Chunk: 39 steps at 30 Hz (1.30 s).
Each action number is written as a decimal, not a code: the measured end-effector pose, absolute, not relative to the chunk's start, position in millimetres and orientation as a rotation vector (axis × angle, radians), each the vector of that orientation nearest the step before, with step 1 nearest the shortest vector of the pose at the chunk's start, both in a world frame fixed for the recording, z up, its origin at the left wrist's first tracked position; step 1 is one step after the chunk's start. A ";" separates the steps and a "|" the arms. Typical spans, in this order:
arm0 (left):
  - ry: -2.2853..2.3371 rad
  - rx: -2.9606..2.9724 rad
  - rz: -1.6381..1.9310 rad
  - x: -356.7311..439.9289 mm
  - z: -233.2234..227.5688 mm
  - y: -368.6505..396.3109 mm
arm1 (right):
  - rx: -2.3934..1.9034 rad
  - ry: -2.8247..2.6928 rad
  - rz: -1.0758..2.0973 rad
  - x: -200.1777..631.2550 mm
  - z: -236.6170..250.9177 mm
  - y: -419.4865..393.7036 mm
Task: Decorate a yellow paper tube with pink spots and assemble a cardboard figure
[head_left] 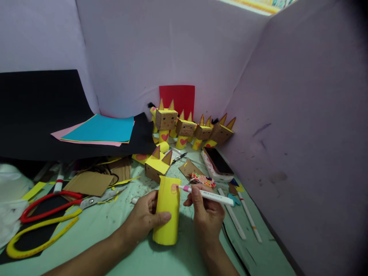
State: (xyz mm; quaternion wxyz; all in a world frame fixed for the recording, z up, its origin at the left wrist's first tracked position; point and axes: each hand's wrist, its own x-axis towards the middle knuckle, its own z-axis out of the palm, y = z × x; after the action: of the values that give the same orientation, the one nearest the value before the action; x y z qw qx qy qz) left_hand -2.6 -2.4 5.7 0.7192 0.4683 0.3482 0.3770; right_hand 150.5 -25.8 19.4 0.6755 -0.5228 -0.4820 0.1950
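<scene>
My left hand is closed around a yellow paper tube, with the thumb across its front. The tube stands nearly upright at the middle of the view. My right hand grips a white marker with a pink band. Its tip meets the tube near the top, at a round orange-pink patch. Just behind the tube lies a yellow-topped cardboard box head with two pointed ears.
Several finished cardboard figures stand along the back wall by a red sheet. Red-and-yellow scissors and cardboard scraps lie left. Coloured paper rests on black sheets. To the right are a phone and pens.
</scene>
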 end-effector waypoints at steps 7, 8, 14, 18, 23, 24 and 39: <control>0.750 1.028 0.848 -2.8 4.1 -3.2 | -1.161 -1.053 0.454 149.8 17.7 -25.1; 0.753 1.028 0.850 -2.9 4.3 -3.3 | -1.163 -1.045 0.452 149.4 18.1 -25.0; 0.768 1.056 0.840 -2.4 9.9 -4.0 | -1.148 -1.070 0.460 148.5 19.2 -24.6; 0.750 1.060 0.840 -1.8 8.2 -3.2 | -1.153 -1.094 0.436 146.7 18.3 -24.3; 0.732 1.062 0.840 -2.1 6.5 -2.8 | -1.151 -1.075 0.452 146.0 20.2 -24.1; 0.736 1.058 0.835 -2.3 7.6 -3.3 | -1.161 -1.063 0.449 146.6 20.7 -24.2; 0.747 1.022 0.836 -3.2 6.7 -3.8 | -1.235 -1.021 0.424 150.5 20.1 -25.9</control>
State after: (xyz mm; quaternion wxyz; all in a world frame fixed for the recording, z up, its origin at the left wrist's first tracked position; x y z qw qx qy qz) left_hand -3.2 -3.8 6.7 0.7258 0.4634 0.3386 0.3793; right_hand 150.5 -25.9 20.1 0.6757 -0.5493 -0.4541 0.1885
